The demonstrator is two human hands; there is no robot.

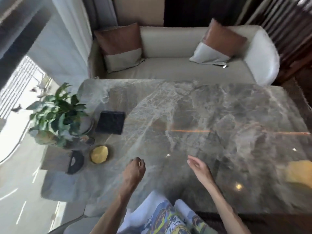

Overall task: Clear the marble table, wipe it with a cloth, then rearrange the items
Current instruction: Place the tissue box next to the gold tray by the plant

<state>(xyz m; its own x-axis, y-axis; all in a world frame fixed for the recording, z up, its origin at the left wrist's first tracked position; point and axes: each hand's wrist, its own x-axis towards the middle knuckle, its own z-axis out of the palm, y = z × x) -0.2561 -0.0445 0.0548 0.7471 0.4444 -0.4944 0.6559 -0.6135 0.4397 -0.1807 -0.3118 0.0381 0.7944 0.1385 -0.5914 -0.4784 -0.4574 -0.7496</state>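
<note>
A grey veined marble table (194,115) fills the middle of the head view. At its left end stand a leafy plant in a glass vase (57,115), a dark square box (110,122), a small bowl with a yellow inside (99,154) and a black half-round piece on a grey block (74,162). A yellow cloth (298,173) lies blurred at the right edge. My left hand (135,168) hovers over the near left part with its fingers curled and nothing in it. My right hand (198,165) is held open above the near middle, empty.
A cream sofa (168,65) with two brown-and-white cushions runs along the table's far side. A window and pale curtain are at the left. Patterned clothing shows at the bottom edge. A dark rug lies at the right.
</note>
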